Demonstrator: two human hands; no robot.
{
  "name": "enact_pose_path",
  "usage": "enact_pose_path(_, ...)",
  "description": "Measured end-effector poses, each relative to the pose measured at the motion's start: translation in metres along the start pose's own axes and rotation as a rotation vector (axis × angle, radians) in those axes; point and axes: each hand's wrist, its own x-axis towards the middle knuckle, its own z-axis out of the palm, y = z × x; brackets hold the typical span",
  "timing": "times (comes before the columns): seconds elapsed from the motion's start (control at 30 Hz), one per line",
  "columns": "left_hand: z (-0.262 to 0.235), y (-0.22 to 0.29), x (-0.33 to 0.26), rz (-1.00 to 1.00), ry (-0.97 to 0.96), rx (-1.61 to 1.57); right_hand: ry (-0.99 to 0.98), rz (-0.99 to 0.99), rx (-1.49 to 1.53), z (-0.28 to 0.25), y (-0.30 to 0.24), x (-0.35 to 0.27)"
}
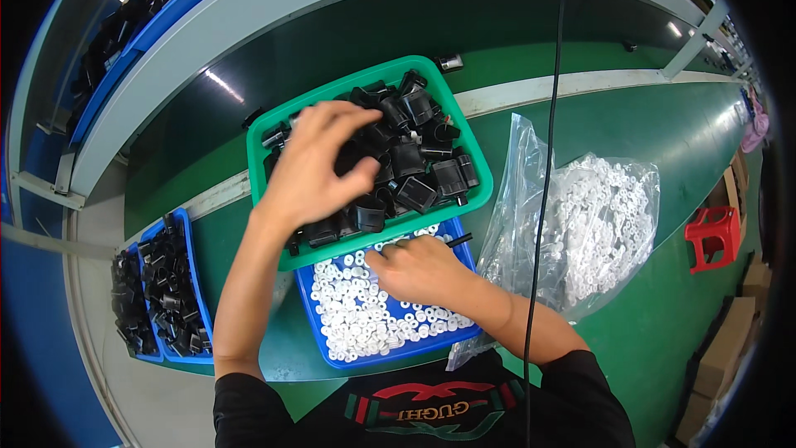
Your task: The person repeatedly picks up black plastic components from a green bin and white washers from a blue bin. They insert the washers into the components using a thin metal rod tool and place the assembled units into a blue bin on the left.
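Observation:
My left hand (319, 162) hovers over a green basket (373, 242) piled with black plastic parts (406, 159). Its fingers are spread apart, and nothing shows between them. Just below the basket, my right hand (419, 270) is closed above a blue tray (398, 356) of small white rings (352, 323). A thin black rod (458, 240) sticks out past the knuckles of that hand; the rest of it is hidden by the fingers. The basket's near edge overlaps the tray's far edge.
A clear plastic bag (601, 224) of white rings lies to the right. Blue bins (199, 303) of black parts stand at the left. A black cable (545, 191) hangs across the view. A red stool (713, 236) and cardboard boxes (725, 348) are at far right.

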Motion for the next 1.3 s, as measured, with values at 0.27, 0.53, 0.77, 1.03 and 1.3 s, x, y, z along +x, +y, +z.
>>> enact_pose_path(0.27, 0.022, 0.022, -0.015, 0.102, -0.208, 0.216, 0.019, -0.022, 0.029, 0.003, 0.000, -0.001)
enact_pose_path(0.53, 0.001, 0.015, -0.036, -0.052, -0.171, 0.149, -0.044, -0.018, 0.043, 0.003, -0.001, -0.002)
enact_pose_path(0.77, -0.004, 0.020, -0.056, -0.193, -0.133, 0.121, -0.062, -0.029, 0.049, 0.002, -0.002, -0.001)
enact_pose_path(1.03, 0.003, 0.011, -0.079, -0.303, -0.055, 0.162, -0.086, -0.029, 0.028, 0.003, -0.002, 0.000)
enact_pose_path(1.3, 0.004, 0.015, -0.092, -0.419, -0.010, 0.215, -0.122, -0.034, 0.075, -0.003, -0.001, -0.001)
